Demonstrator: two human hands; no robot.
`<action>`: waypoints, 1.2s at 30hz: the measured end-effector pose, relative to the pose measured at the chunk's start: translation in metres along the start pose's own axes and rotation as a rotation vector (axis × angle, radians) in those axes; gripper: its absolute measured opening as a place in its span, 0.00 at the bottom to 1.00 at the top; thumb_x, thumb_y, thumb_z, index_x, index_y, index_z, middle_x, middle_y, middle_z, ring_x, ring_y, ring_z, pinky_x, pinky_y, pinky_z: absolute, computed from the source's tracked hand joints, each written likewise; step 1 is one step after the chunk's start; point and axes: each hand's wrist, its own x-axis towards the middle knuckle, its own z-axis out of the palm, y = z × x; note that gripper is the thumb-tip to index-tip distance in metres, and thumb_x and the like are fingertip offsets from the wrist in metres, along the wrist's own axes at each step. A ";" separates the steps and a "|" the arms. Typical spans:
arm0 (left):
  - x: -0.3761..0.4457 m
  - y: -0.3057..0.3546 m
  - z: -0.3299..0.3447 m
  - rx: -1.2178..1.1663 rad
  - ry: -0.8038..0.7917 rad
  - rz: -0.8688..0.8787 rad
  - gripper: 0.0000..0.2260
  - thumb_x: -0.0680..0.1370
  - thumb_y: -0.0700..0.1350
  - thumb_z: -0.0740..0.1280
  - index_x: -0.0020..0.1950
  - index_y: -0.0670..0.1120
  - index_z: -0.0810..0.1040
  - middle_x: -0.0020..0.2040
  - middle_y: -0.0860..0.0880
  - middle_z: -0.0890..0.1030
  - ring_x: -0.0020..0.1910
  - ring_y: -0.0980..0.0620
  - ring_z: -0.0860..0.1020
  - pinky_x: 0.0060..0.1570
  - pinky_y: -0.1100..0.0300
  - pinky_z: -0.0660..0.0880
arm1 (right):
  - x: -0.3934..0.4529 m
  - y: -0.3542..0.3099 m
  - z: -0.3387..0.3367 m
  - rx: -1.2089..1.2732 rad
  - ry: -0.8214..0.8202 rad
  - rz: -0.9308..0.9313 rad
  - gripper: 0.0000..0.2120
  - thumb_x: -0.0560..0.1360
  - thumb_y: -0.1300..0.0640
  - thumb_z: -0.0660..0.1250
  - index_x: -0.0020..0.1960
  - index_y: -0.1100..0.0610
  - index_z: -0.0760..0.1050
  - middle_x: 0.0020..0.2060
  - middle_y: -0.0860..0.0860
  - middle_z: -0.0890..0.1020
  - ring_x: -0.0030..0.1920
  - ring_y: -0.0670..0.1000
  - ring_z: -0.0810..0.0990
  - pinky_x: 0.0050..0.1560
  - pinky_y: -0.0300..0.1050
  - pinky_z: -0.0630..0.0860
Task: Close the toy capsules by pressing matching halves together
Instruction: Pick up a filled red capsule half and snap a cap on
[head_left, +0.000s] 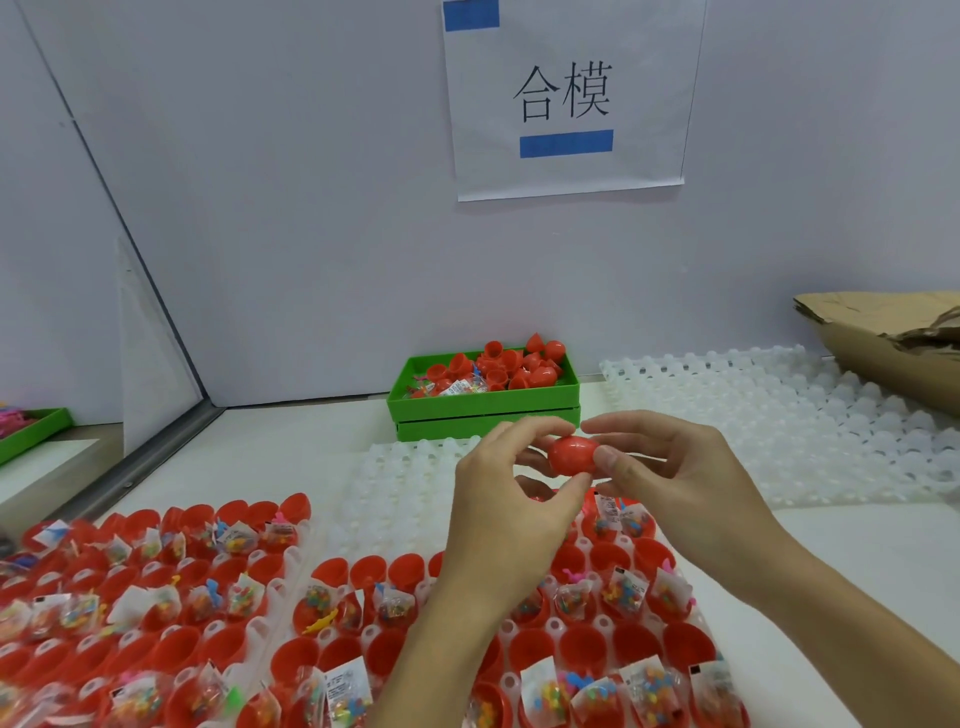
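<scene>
Red capsule (571, 456), held between both my hands above the trays.

My left hand (511, 512) pinches its left end, my right hand (670, 480) its right end, fingers curled round it. Below the capsule: white trays (322, 551) of open red halves (582, 649) with toy packets (337, 691). Beyond the capsule: green bin (483, 402) of loose red halves.

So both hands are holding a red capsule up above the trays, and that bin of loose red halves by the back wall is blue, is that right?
Not quite. The bin by the back wall is green, not blue, as the head view shows. The rest holds: the left hand and the right hand together hold a red capsule above the trays, and the bin contains loose red halves.
</scene>
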 end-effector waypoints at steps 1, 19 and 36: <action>0.001 0.000 -0.001 -0.058 -0.009 -0.029 0.14 0.73 0.41 0.75 0.56 0.52 0.81 0.48 0.55 0.82 0.48 0.58 0.80 0.41 0.64 0.80 | 0.000 0.000 0.000 0.002 0.018 -0.003 0.09 0.75 0.61 0.70 0.51 0.49 0.82 0.42 0.44 0.87 0.43 0.46 0.86 0.41 0.34 0.80; 0.001 0.001 -0.001 -0.022 0.081 -0.005 0.16 0.71 0.43 0.78 0.54 0.56 0.78 0.46 0.60 0.81 0.48 0.61 0.80 0.43 0.66 0.80 | -0.003 -0.005 0.005 0.005 -0.005 0.048 0.09 0.74 0.56 0.71 0.54 0.49 0.82 0.46 0.46 0.87 0.46 0.46 0.86 0.45 0.42 0.83; -0.001 0.003 0.004 0.125 0.069 0.169 0.17 0.73 0.40 0.75 0.57 0.55 0.77 0.50 0.63 0.77 0.50 0.63 0.76 0.39 0.73 0.74 | -0.008 -0.007 0.016 0.209 0.002 0.163 0.15 0.71 0.53 0.73 0.57 0.52 0.81 0.48 0.51 0.87 0.50 0.52 0.86 0.48 0.46 0.83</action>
